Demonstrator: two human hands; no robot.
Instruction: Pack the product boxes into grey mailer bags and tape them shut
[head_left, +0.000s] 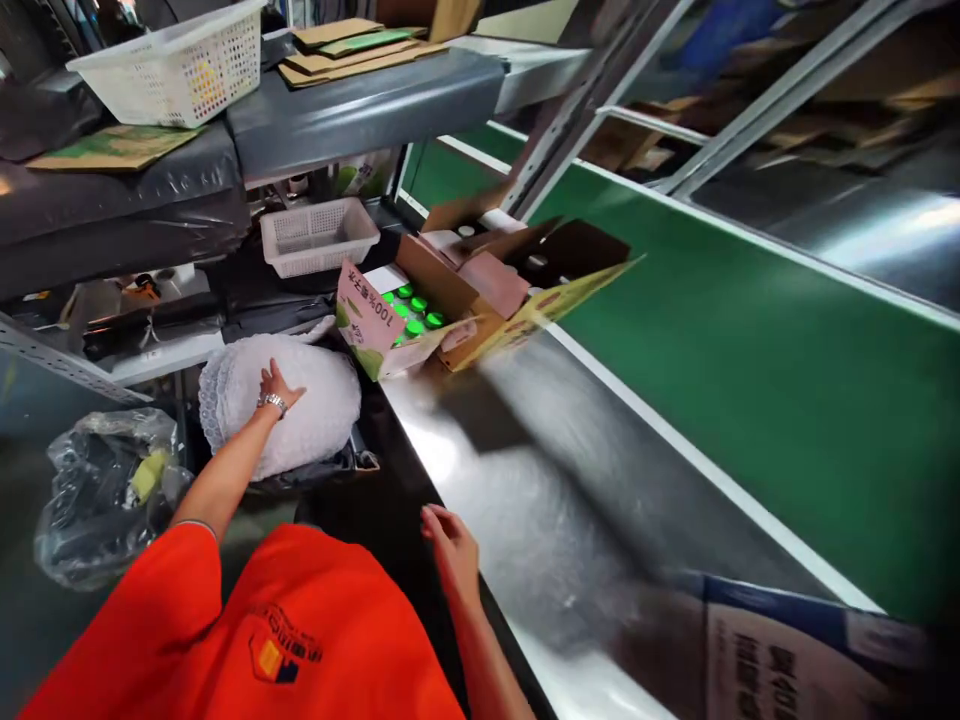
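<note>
My left hand point(279, 386), with a metal watch on its wrist, rests with fingers spread on a thick pile of white bubble wrap point(322, 400). Loosely curled at the near edge of the metal table point(510, 500), my right hand point(452, 545) shows nothing in its fingers. Beyond the bubble wrap stands an open pink carton point(367, 310) with several green-capped bottles point(415, 328) inside. Touching it on the right is an open yellow-and-brown carton point(517, 315), its contents mostly hidden by flaps.
A white basket point(321, 240) sits behind the bubble wrap; another white basket point(176, 70) and flat cardboard pieces point(352, 50) lie on the upper shelf. A clear plastic bag point(105, 500) hangs at left. A green conveyor belt point(712, 370) runs right of the table. A blurred printed package point(795, 650) lies lower right.
</note>
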